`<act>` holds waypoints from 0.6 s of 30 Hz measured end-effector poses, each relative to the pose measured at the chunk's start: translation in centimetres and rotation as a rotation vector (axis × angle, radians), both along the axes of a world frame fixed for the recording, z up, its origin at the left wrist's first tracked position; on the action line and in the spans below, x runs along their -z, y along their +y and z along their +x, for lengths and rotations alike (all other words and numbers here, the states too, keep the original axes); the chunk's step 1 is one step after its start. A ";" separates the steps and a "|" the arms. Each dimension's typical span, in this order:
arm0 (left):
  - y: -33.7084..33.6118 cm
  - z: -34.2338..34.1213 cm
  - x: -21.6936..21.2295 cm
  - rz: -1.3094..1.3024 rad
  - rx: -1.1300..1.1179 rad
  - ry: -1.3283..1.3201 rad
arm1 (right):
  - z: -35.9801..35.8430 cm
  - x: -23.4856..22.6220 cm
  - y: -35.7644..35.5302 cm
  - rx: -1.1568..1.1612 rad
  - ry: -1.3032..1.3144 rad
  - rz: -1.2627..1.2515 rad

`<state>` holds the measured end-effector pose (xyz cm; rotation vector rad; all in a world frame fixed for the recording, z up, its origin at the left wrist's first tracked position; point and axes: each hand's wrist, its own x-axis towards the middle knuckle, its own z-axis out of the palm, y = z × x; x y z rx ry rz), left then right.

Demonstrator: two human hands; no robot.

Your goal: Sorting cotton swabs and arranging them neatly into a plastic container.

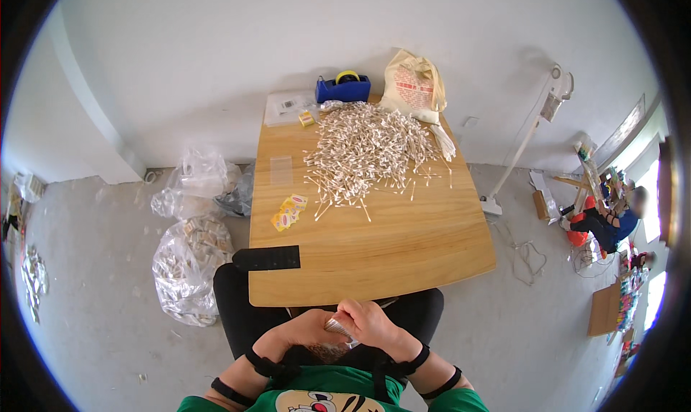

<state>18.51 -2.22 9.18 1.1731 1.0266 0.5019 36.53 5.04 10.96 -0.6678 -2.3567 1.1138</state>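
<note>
Bundle [337,328], seemingly of swabs [371,149] like those heaped on the far half of the counter [417,246], lies just off the counter's near edge, above the lap; the left hand [308,328] curls round its side, gripping it; the right hand [368,324] sets bent fingers at its upper end (whether they pinch or merely press, I cannot tell); it should prove very light, its thin sticks stiff, apt to slide past one another and to snap if bent, its tips soft and easily crushed; the best hold would be round the middle, squeezed evenly, tips left free.

Counted on the counter: one blue dispenser [342,89] with one yellow roll [347,76], at the far edge; one cloth bag [412,88], far right corner; one yellow box [307,118], far left; one clear sleeve [281,170], left edge; one black strip [268,258], near left corner; several overlapping yellow cards [289,212], left side, not safely countable; swabs, one heap, far too many to count.
</note>
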 end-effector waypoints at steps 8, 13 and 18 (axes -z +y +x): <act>0.1 0.2 -0.3 0.080 -0.108 -0.083 | 0.3 -0.1 1.3 0.026 -0.016 -0.169; 0.6 -0.1 0.3 0.001 0.019 -0.005 | 0.4 -1.0 1.4 -0.011 -0.063 -0.205; 0.6 -0.1 -0.3 0.059 -0.048 -0.114 | 0.5 -0.9 1.9 -0.030 0.002 -0.162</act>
